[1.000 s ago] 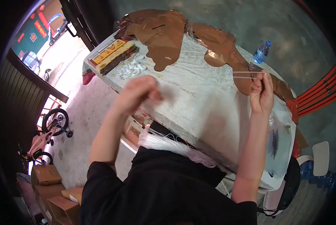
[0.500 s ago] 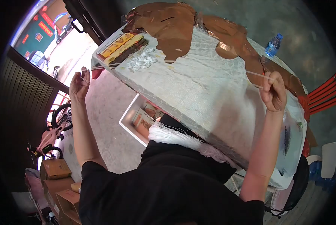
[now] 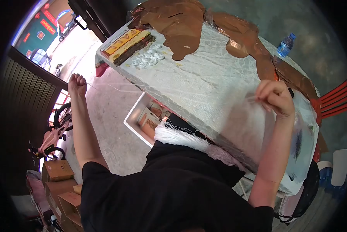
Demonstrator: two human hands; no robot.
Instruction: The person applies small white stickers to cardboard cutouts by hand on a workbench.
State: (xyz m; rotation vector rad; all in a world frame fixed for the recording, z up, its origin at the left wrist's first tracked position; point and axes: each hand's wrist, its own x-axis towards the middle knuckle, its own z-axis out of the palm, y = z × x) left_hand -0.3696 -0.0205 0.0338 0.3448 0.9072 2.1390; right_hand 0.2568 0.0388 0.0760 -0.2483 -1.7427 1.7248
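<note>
My left hand point(image 3: 77, 85) is raised at the left, over the floor, its fingers closed on white thread point(image 3: 117, 89). Slack and wavy, the thread trails rightward from this hand toward the table edge and gets faint there. Above the right part of the table is my right hand point(image 3: 275, 98), its fingers bent and the tips smeared by motion; whether thread is in them I cannot make out. Across my lap lies a thick skein of white thread point(image 3: 181, 137). Small white thread coils point(image 3: 148, 58) lie in a pile on the table.
A whitish covered table point(image 3: 204, 96) carries brown shiny sheets point(image 3: 185, 34) and a yellow-lettered pack point(image 3: 129, 44). A blue-capped bottle point(image 3: 285, 45) stands at its far right. Below the edge is a white foam box point(image 3: 136, 120); cardboard boxes point(image 3: 59, 170) stand lower left.
The thread was stretched straight between both hands; now it hangs slack by the left hand. My right hand has turned and dropped slightly; my left hand has tightened into a fist.
</note>
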